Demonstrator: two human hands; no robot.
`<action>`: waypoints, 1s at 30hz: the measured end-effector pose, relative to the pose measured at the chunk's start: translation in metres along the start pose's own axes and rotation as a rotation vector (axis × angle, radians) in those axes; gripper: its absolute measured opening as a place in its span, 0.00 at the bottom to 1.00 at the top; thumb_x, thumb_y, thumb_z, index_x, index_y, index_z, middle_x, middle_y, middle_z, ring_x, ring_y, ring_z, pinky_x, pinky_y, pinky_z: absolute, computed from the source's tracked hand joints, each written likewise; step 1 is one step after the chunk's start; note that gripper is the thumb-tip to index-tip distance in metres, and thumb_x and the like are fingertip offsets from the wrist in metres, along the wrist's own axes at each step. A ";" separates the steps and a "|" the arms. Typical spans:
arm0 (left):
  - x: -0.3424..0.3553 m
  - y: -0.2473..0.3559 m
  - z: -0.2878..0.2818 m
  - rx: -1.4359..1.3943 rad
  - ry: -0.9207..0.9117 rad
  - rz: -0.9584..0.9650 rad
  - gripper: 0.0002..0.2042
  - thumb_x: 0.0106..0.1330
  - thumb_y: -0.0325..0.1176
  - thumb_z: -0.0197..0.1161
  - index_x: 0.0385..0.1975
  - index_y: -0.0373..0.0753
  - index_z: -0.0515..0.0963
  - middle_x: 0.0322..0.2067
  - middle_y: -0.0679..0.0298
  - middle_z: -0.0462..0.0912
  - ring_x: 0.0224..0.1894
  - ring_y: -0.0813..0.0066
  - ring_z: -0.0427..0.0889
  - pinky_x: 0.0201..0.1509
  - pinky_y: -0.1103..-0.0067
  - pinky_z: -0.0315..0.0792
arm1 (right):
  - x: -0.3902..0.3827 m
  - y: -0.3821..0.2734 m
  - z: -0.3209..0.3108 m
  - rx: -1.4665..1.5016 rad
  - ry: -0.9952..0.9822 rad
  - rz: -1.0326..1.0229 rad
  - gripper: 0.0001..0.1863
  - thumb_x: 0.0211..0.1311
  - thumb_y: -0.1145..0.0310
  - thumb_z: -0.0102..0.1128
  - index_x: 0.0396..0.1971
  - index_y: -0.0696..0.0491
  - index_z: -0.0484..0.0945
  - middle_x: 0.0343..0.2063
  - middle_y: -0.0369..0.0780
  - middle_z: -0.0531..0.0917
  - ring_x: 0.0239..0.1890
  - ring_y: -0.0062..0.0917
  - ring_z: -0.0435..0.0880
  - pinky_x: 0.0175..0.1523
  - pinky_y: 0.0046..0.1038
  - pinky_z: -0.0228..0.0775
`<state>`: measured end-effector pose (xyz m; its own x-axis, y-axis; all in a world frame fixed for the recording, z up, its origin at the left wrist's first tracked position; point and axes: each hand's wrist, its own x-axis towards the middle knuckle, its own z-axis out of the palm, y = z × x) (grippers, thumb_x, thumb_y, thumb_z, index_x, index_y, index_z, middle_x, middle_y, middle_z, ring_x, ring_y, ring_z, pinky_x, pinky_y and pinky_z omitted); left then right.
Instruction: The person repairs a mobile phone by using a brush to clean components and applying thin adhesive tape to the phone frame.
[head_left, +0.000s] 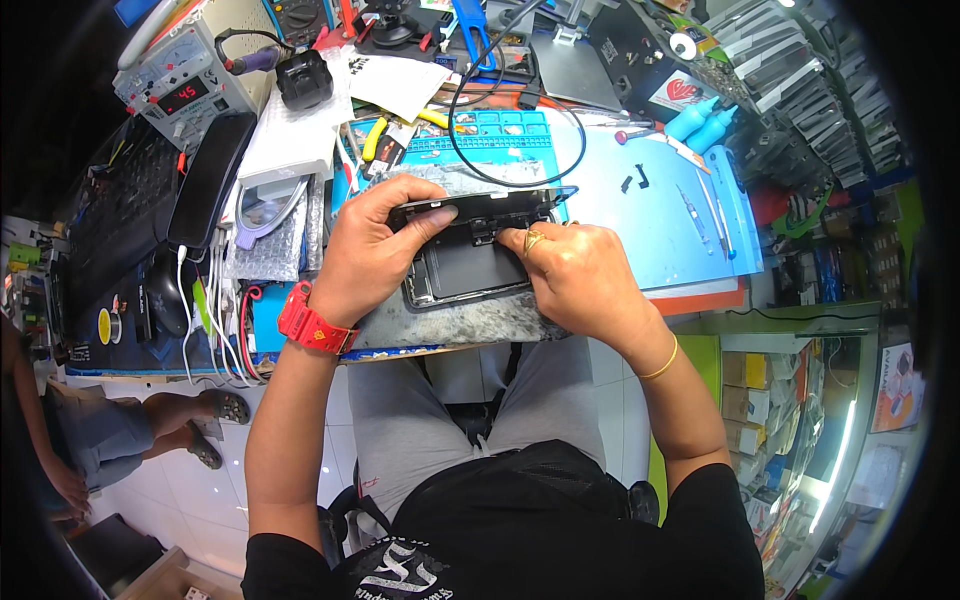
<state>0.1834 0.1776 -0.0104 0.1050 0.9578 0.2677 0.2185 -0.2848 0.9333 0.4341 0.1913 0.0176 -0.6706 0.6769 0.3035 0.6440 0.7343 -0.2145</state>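
An opened phone lies at the table's near edge, its dark body (465,272) flat and its black screen panel (490,203) raised along the far side. My left hand (372,250) pinches the left end of that panel between thumb and fingers, holding it tilted up. Bent fingers of my right hand (590,280) reach into the body's right part, against a small black part (485,232) beneath the panel. Whatever these fingertips grip is hidden. Two small black pieces (635,180) lie apart on the light blue mat (610,225) to the right.
A blue parts tray (500,128) and a looping black cable (585,140) sit behind the phone. Blue bottles (705,122) and a thin pen-like tool (693,215) are at right. A power supply (185,90), white box (290,150) and white cables (205,310) crowd the left.
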 end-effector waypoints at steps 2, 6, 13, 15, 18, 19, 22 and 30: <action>0.000 0.000 0.000 -0.004 0.000 -0.002 0.07 0.69 0.26 0.70 0.43 0.33 0.83 0.39 0.67 0.84 0.43 0.82 0.79 0.50 0.81 0.73 | 0.001 0.000 0.000 0.024 -0.001 0.014 0.14 0.58 0.77 0.60 0.42 0.52 0.88 0.26 0.41 0.85 0.26 0.39 0.86 0.32 0.39 0.78; 0.000 0.001 -0.001 -0.022 -0.014 -0.029 0.07 0.69 0.26 0.70 0.43 0.33 0.83 0.39 0.67 0.84 0.43 0.82 0.79 0.50 0.81 0.73 | 0.002 0.001 0.002 0.047 -0.003 0.035 0.16 0.54 0.76 0.59 0.42 0.51 0.88 0.27 0.42 0.86 0.28 0.41 0.87 0.32 0.41 0.78; -0.001 -0.002 0.001 -0.014 0.007 0.015 0.06 0.67 0.25 0.71 0.41 0.32 0.83 0.37 0.64 0.86 0.40 0.80 0.81 0.46 0.80 0.75 | 0.004 0.000 0.001 0.033 -0.033 0.050 0.15 0.55 0.75 0.59 0.41 0.51 0.88 0.26 0.42 0.86 0.29 0.41 0.87 0.32 0.41 0.78; 0.000 -0.003 0.002 -0.022 0.018 0.035 0.06 0.66 0.24 0.71 0.40 0.32 0.84 0.36 0.63 0.86 0.39 0.79 0.82 0.44 0.79 0.76 | 0.005 0.000 0.001 0.024 -0.042 0.054 0.15 0.55 0.75 0.59 0.41 0.51 0.88 0.26 0.42 0.86 0.29 0.41 0.87 0.32 0.42 0.78; 0.000 -0.004 0.002 -0.031 0.014 0.045 0.06 0.66 0.24 0.71 0.40 0.32 0.84 0.35 0.63 0.86 0.38 0.78 0.82 0.44 0.79 0.76 | 0.006 0.001 0.003 0.029 -0.038 0.045 0.14 0.56 0.75 0.59 0.41 0.52 0.88 0.26 0.43 0.86 0.29 0.41 0.87 0.32 0.42 0.78; 0.000 -0.004 0.002 -0.031 0.012 0.049 0.06 0.66 0.23 0.71 0.40 0.32 0.84 0.35 0.63 0.86 0.38 0.78 0.82 0.44 0.79 0.76 | 0.006 0.001 0.003 0.029 -0.038 0.045 0.14 0.56 0.75 0.59 0.41 0.53 0.88 0.26 0.43 0.86 0.28 0.41 0.87 0.32 0.42 0.78; 0.000 -0.006 0.001 -0.018 0.009 0.084 0.06 0.65 0.23 0.71 0.39 0.32 0.84 0.35 0.62 0.86 0.38 0.76 0.83 0.44 0.78 0.76 | 0.006 0.001 0.003 0.027 -0.037 0.043 0.14 0.56 0.75 0.59 0.41 0.53 0.88 0.25 0.43 0.86 0.28 0.41 0.87 0.32 0.41 0.78; 0.000 -0.003 -0.001 0.008 0.013 0.083 0.06 0.64 0.23 0.72 0.39 0.32 0.84 0.35 0.61 0.86 0.38 0.74 0.83 0.44 0.78 0.76 | 0.005 0.001 0.003 0.008 -0.033 0.039 0.14 0.56 0.75 0.59 0.41 0.52 0.88 0.26 0.43 0.86 0.27 0.40 0.87 0.32 0.40 0.78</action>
<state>0.1822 0.1781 -0.0133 0.1108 0.9312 0.3473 0.2175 -0.3637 0.9058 0.4301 0.1956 0.0164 -0.6569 0.7062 0.2640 0.6672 0.7076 -0.2327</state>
